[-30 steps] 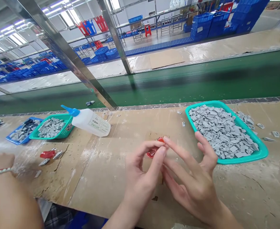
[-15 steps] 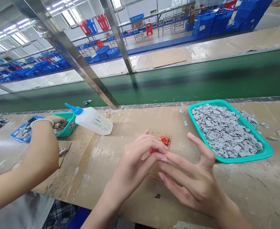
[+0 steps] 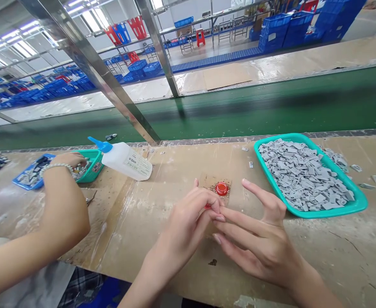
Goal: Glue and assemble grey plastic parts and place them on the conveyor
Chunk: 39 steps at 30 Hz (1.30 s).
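Observation:
My left hand (image 3: 192,216) is closed, its thumb and fingertips pinched together over the table; anything between them is too small or hidden to see. Against those fingertips rest the stretched fingers of my right hand (image 3: 260,239), whose thumb points up and apart. Just beyond the fingers, a red round cap (image 3: 221,188) sits on a small brown square (image 3: 225,199) with speckled grains. A second red piece (image 3: 207,206) is mostly covered by my left fingers. To the right stands a turquoise basket (image 3: 327,213) full of small grey plastic pieces (image 3: 303,175).
A white bottle with a blue nozzle (image 3: 127,160) lies tilted at the left. Past it, a co-worker's hand (image 3: 68,160) reaches into a green basket (image 3: 93,167) beside a blue tray (image 3: 30,185). A metal post (image 3: 111,85) and a green belt (image 3: 223,115) run behind the table.
My left fingers have drawn back slightly and curled, uncovering more of the red cap and the brown square. My right thumb has shifted left. The co-worker's hand has lifted slightly in the green basket.

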Each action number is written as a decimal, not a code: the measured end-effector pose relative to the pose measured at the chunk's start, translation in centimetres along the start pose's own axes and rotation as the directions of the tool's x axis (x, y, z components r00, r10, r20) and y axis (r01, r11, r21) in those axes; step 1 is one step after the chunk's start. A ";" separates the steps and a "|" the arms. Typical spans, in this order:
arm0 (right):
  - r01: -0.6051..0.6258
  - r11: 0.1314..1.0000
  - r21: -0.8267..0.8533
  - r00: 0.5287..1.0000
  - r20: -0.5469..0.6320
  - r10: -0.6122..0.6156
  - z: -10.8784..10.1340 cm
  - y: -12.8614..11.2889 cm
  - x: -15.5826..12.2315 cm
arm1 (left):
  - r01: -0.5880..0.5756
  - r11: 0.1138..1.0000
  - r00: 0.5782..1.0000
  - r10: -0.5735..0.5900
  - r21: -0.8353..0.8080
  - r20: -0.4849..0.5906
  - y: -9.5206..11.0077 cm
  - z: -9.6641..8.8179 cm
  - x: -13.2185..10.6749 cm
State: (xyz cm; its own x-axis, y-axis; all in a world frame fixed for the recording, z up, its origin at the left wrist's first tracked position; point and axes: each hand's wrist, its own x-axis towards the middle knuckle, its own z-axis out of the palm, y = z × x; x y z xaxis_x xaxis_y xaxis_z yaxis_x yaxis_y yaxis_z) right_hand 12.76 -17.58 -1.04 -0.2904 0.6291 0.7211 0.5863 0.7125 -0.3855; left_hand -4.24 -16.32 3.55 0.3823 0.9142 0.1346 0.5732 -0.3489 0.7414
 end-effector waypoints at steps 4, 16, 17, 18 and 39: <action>-0.005 0.999 0.040 1.000 -0.028 0.007 -0.5 0.0 0.1 | -0.048 0.999 0.992 0.049 0.013 -0.116 0.1 0.6 -0.4; 0.054 0.998 -0.040 0.995 -0.079 -0.058 -0.4 0.0 -0.2 | -0.006 0.996 0.997 0.012 0.086 -0.070 0.9 1.0 -0.6; 0.061 0.997 -0.038 0.995 -0.077 -0.064 -0.4 0.1 -0.3 | 0.001 0.997 0.998 0.003 0.079 -0.059 0.9 1.0 -0.6; 0.067 0.997 -0.038 0.995 -0.076 -0.070 -0.4 0.1 -0.3 | 0.007 0.997 0.999 -0.003 0.071 -0.052 0.8 1.1 -0.6; 0.098 0.992 -0.077 0.990 -0.091 -0.105 -0.9 0.6 -0.1 | 0.022 0.999 0.995 -0.024 -0.028 -0.092 1.1 1.8 -0.5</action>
State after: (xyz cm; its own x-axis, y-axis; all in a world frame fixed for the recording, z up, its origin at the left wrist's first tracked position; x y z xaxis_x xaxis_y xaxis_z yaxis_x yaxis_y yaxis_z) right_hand 13.86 -17.52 -0.82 -0.2801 0.5202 0.8068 0.6114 0.7446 -0.2678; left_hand -2.48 -17.54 3.11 0.3000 0.9374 0.1766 0.5608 -0.3231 0.7623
